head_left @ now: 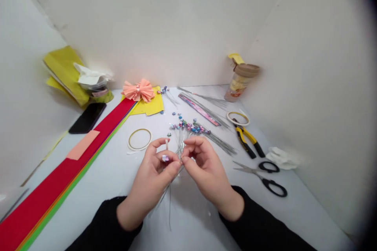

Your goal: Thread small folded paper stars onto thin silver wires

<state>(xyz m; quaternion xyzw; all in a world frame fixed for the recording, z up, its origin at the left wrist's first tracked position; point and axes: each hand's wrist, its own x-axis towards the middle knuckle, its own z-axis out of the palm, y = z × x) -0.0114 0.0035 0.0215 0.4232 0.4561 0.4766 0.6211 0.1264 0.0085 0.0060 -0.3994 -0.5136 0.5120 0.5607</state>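
From my seat at the controls, I start with the left hand [149, 176]: it is closed in a tight pinch, thumb and fingers curled around a tiny bead-like head [165, 158] on a thin wire, with a narrow white strip [166, 145] standing just above it. The right hand [207, 168] is curled too, its fingertips [185, 160] just beside the left thumb. Whether they grip the wire or only steady it, I cannot tell from this view.

For a pinch this fine, I would keep both wrists low and the fingertips close to the head, so the thin wire can't twist or bend under the pressure. Slow, small finger movements should work best here, and the trailing wire ends [169, 211] need room below the hands.

Just past the fingertips lies a cluster of bead-tipped wires [180, 141], fanned out on the white table [194, 219]. Around it sit a gold-edged tape roll [140, 139] on the left and, on the right, a second tape roll [238, 118], yellow-handled pliers [247, 141] and black-handled scissors [262, 178]. Farther out are a peach paper flower [138, 91] on yellow paper [150, 104], a long stack of coloured paper [59, 172] and a black phone [87, 117] — all well clear of the hands.
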